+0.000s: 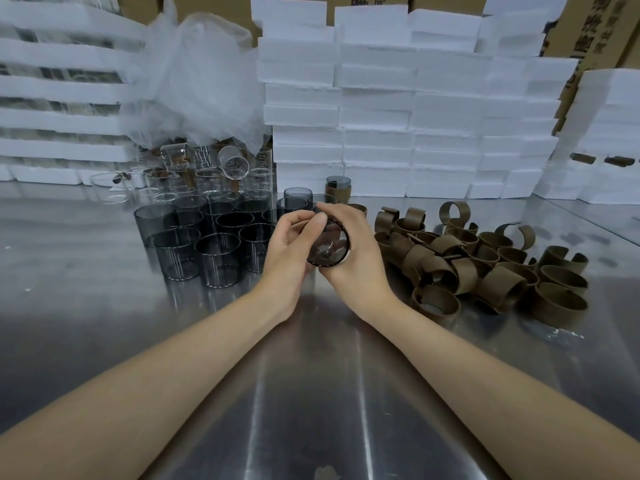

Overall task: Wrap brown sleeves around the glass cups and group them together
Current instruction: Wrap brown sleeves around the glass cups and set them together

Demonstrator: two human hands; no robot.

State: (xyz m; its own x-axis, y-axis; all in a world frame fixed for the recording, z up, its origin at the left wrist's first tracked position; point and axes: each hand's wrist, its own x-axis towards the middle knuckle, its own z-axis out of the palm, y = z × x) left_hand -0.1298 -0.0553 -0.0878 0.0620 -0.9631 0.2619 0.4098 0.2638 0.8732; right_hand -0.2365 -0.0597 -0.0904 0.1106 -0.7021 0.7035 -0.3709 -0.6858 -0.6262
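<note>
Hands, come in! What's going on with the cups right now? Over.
Left hand and right hand both grip one smoky grey glass cup. Curled brown sleeves heaped on its right, bare grey glass cups grouped left. Nothing blocking.

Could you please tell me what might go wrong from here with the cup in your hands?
The cup is held tilted between the left hand and right hand above the steel table; a slip could break it. The bare grey cups stand packed close beside the left hand, so a stray move might topple them.
</note>
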